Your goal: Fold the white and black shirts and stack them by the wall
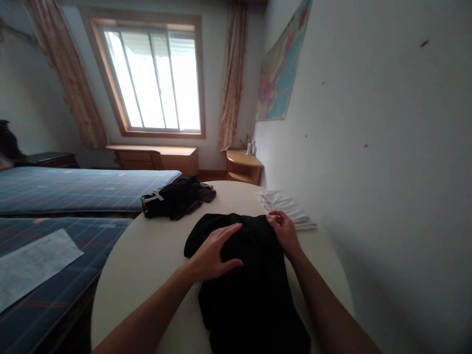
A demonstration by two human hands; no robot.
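Observation:
A black garment (254, 295) lies spread lengthwise over the near part of the round, cream-coloured table (147, 275); its exact kind I cannot make out. Over its upper left part rests my left hand (216, 253), fingers stretched out and thumb apart. At the garment's upper right corner, my right hand (283, 228) has its fingers pinched together on the cloth. Just beyond that hand is a folded white cloth (285, 209). A heap of dark clothing (179, 196) with a pale strap sits at the table's far left.
Two beds with blue plaid mattresses (88, 189) stand to the left, the nearer one bearing a printed paper sheet (40, 265). A white wall (387, 196) runs close along the right. Beyond are a wooden desk (177, 155) and a corner shelf (243, 158).

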